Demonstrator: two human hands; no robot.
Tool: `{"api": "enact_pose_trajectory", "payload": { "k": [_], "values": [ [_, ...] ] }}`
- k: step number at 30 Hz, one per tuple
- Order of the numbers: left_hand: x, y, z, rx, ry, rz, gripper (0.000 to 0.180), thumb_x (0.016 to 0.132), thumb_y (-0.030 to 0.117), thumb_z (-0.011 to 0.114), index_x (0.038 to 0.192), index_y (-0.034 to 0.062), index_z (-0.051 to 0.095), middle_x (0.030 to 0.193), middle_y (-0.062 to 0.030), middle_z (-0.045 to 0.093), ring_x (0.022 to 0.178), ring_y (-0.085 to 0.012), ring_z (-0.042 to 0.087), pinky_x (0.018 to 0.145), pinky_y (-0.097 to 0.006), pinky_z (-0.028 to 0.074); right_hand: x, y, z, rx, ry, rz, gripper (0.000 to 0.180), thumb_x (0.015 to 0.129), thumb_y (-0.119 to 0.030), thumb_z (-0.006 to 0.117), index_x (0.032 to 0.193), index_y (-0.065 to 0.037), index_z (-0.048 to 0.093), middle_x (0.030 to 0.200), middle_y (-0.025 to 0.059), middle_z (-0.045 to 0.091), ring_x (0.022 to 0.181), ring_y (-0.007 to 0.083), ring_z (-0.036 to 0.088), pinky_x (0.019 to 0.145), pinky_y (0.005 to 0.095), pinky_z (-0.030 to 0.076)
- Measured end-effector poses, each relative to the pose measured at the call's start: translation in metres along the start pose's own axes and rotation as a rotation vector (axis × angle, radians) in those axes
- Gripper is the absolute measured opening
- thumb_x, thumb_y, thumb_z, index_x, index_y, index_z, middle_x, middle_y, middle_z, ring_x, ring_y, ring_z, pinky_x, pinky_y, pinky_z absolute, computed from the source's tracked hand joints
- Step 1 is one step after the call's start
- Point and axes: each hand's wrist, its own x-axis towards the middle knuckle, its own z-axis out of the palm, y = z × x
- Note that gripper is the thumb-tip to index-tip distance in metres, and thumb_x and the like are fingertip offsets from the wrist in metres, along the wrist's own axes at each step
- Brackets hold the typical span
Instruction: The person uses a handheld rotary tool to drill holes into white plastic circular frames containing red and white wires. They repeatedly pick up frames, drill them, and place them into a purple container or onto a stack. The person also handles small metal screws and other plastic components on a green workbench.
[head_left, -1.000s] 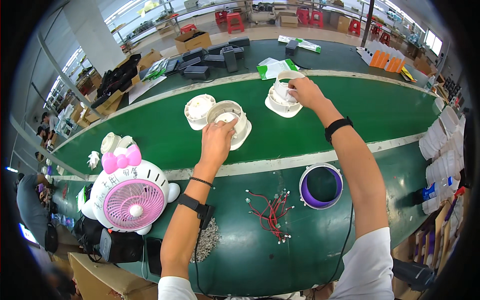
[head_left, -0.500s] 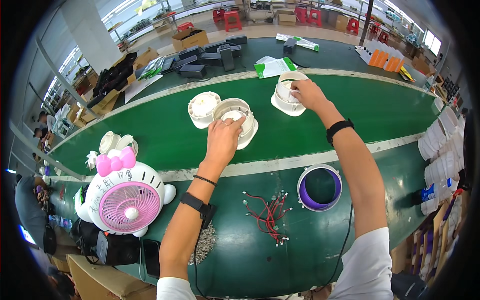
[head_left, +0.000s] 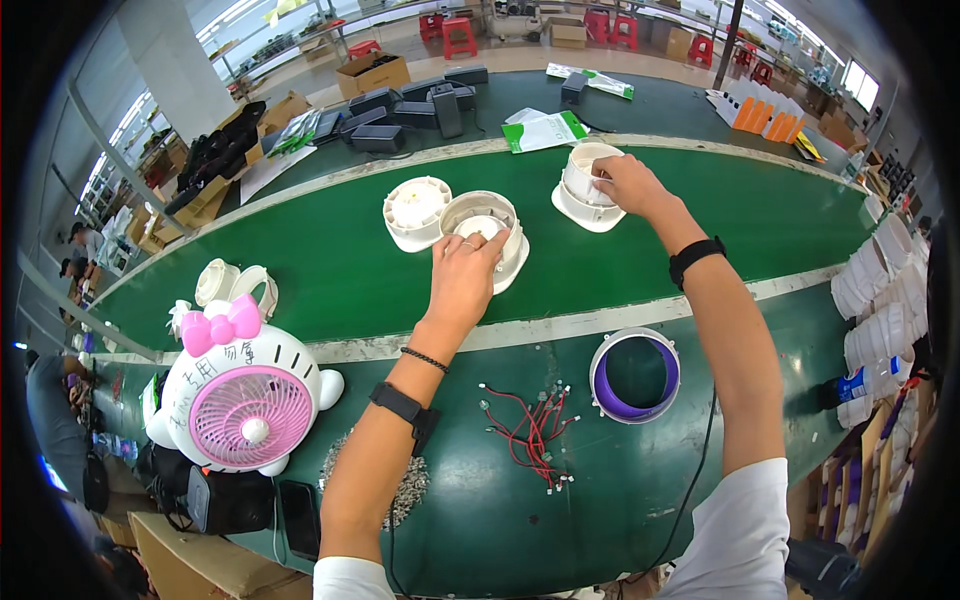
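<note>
Nearest the person, on the dark green desk: a heap of small metal screws beside the left forearm, and a loose bundle of red wires between the two arms. A dark phone lies at the desk's near left edge. Right of the wires stands a purple ring with a white rim, just inside the right forearm.

To the left, a white cat-shaped fan with a pink grille and pink bow stands upright, well apart from both hands. Behind it lie two small white ring parts.

Farther out, on the brighter green belt: the left hand rests on the rim of a white round housing, fingers curled over its near edge, gripping it. Touching that housing on its left sits a second white round part, untouched.

Farther right, the right hand grips the upper wall of a white cylindrical housing on a flared base, fingers pinched on its rim. The two held housings are well apart.

Beyond the belt: a green and white packet, dark boxes, cardboard cartons, red stools.
</note>
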Motion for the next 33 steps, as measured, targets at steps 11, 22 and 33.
{"api": "enact_pose_trajectory", "payload": {
  "k": [11,22,33],
  "values": [
    [0.009,0.013,0.019,0.007,0.004,0.026,0.036,0.092,0.008,0.06,0.128,0.0132,0.064,0.093,-0.0084,0.065,0.092,-0.0288,0.06,0.099,-0.044,0.038,-0.012,0.018,-0.003,-0.015,-0.025,0.005,0.022,0.09,-0.02,0.067,0.109,-0.01,0.07,0.105,0.0162,0.072,0.101,0.0357,0.067,0.09,0.046,0.053],
    [0.016,0.025,0.028,0.016,-0.037,0.06,0.044,0.092,0.007,0.06,0.135,0.0111,0.058,0.105,-0.0134,0.063,0.102,-0.0319,0.058,0.102,-0.047,0.039,-0.011,0.034,-0.008,-0.04,-0.057,-0.008,0.023,0.091,-0.02,0.065,0.111,-0.009,0.068,0.104,0.0172,0.071,0.101,0.0381,0.066,0.089,0.048,0.053],
    [-0.019,0.138,-0.023,-0.555,-0.298,0.433,0.045,0.081,0.025,0.076,0.117,0.0034,0.061,0.119,-0.0164,0.057,0.113,-0.0352,0.055,0.1,-0.046,0.044,-0.019,0.064,-0.002,-0.015,-0.017,0.006,0.026,0.092,-0.021,0.063,0.116,-0.01,0.068,0.105,0.0206,0.07,0.1,0.04,0.066,0.089,0.0495,0.053]
  ]
}}
